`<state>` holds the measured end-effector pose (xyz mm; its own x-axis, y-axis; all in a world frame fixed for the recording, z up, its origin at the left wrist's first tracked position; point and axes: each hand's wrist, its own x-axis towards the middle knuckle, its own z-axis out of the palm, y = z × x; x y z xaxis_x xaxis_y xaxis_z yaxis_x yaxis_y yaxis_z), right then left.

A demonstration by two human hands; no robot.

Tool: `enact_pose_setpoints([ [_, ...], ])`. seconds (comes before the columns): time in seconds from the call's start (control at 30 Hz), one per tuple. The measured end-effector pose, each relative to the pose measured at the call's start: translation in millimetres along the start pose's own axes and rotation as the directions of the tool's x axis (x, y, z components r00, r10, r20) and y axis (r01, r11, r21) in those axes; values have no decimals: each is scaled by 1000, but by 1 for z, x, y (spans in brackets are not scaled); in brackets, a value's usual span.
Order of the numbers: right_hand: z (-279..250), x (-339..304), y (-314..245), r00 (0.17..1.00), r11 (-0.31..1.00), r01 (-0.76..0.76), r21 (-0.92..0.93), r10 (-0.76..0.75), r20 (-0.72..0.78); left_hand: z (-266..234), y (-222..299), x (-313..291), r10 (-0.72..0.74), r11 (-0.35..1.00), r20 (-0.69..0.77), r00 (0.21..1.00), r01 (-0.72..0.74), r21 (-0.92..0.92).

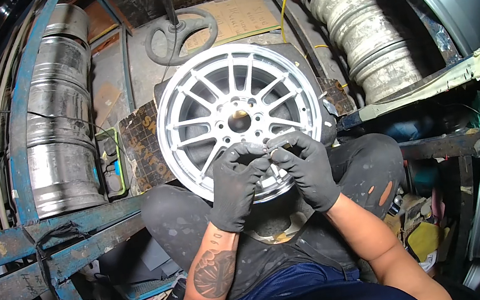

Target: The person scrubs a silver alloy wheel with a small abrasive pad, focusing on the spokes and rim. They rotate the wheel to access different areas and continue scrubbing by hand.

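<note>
Head view: wheel [227, 112] between stacked rims [58, 118].

Left hand [232, 188]: gloved, your fingers [244, 147] curled, tips near the right's.
Right hand [312, 173]: gloved, your fingers bent inward.
Left forearm [214, 275]: bare, tattooed, angled inward.
Right forearm [367, 233]: bare, angled inward.
Your knees [373, 158]: bent, spread.

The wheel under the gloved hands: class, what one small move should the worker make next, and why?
Probably lower the left hand and right hand together, gently, toward the near side of the wheel: the hands are close together over that part, both with bent fingers, and the wheel's spoked face is turned up. What they pinch, if anything, is too small to tell.
</note>
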<state>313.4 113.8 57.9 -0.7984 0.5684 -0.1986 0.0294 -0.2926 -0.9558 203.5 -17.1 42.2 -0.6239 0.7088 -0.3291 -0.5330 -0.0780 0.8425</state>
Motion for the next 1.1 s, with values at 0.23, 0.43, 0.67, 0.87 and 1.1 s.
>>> enact_pose_setpoints([
  [0.23,-9,2,-4,990,948,108,-300,-130,-52,11,-1,-1,199,948,66,978,-209,240],
  [0.43,-15,3,-11,974,781,221,-583,-203,98,8,8,-3,152,867,82,985,-173,468],
  [0.67,-10,4,3,983,909,180,-375,-153,102,1,-11,3,141,975,69,988,-150,165],
  [0.87,-12,5,5,976,884,218,-414,-191,107,15,-13,2,204,926,39,978,-206,316],
  [1.1,-12,6,-10,959,720,281,-635,-242,150,9,-10,6,185,935,121,975,-212,283],
])
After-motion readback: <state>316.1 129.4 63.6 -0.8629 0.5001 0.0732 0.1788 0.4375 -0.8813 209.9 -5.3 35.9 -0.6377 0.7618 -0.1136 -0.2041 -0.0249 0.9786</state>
